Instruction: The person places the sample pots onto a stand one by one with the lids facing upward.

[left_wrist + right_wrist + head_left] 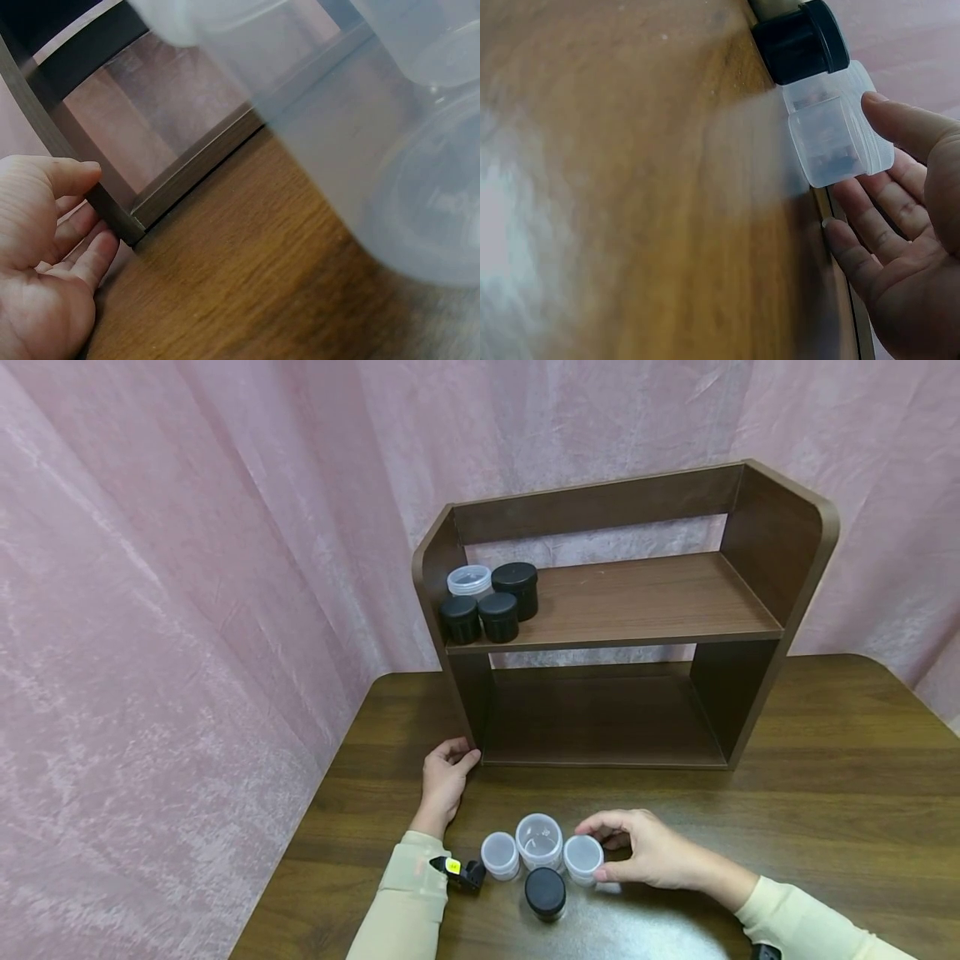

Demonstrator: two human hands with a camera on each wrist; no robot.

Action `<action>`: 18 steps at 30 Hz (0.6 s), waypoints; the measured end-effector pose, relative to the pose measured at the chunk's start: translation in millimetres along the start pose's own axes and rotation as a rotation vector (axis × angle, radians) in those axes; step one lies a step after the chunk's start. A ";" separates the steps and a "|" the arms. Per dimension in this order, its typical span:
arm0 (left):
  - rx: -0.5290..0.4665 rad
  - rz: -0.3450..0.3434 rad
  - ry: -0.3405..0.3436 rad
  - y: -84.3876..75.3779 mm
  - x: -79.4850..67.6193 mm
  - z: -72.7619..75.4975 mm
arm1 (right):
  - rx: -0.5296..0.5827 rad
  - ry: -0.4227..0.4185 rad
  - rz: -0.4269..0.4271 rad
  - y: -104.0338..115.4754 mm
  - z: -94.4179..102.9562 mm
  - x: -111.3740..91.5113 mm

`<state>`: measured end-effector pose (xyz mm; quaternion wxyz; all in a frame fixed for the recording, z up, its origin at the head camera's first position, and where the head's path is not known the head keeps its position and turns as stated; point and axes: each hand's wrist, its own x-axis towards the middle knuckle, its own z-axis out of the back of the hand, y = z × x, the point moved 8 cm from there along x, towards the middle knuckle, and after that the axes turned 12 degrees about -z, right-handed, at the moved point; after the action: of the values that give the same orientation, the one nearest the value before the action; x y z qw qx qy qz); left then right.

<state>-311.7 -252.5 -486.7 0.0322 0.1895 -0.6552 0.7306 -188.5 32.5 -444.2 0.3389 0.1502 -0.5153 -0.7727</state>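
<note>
My left hand (446,781) grips the lower front corner of the brown wooden shelf (600,766), thumb on the panel's front edge and fingers by its outer side. On the table, my right hand (637,852) is spread around the right small clear jar (583,858), thumb near its lid; whether the fingers touch it I cannot tell. Beside that jar stand a larger clear jar (539,842) and another small clear jar (500,855). Just in front of them is a black jar (545,893). The right wrist view shows the small clear jar (829,142) between spread thumb and fingers.
On the upper shelf's left end are a clear jar (470,580), a larger black jar (516,589) and two small black jars (460,619). The wooden table (825,827) spreads around the shelf. Behind hangs a pink curtain (262,527).
</note>
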 end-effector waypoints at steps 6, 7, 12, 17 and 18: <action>0.008 -0.008 -0.003 0.4 0.7 0.5 | -0.008 -0.017 -0.019 -0.7 5.8 -0.8; 0.008 -0.008 -0.004 0.4 0.8 0.6 | -0.013 -0.020 -0.019 -0.4 6.9 -0.7; 0.011 -0.009 -0.001 -0.8 0.3 0.5 | -0.041 -0.044 -0.016 1.8 13.5 0.0; 0.007 -0.004 0.004 -0.1 0.2 0.0 | -0.046 -0.069 -0.037 1.7 23.0 -0.4; 0.007 -0.003 0.004 0.2 0.2 0.0 | -0.049 -0.076 -0.039 1.8 25.3 -0.5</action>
<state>-311.9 -252.6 -486.8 0.0338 0.1890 -0.6521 0.7334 -202.2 50.0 -431.9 0.3077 0.1226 -0.5056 -0.7967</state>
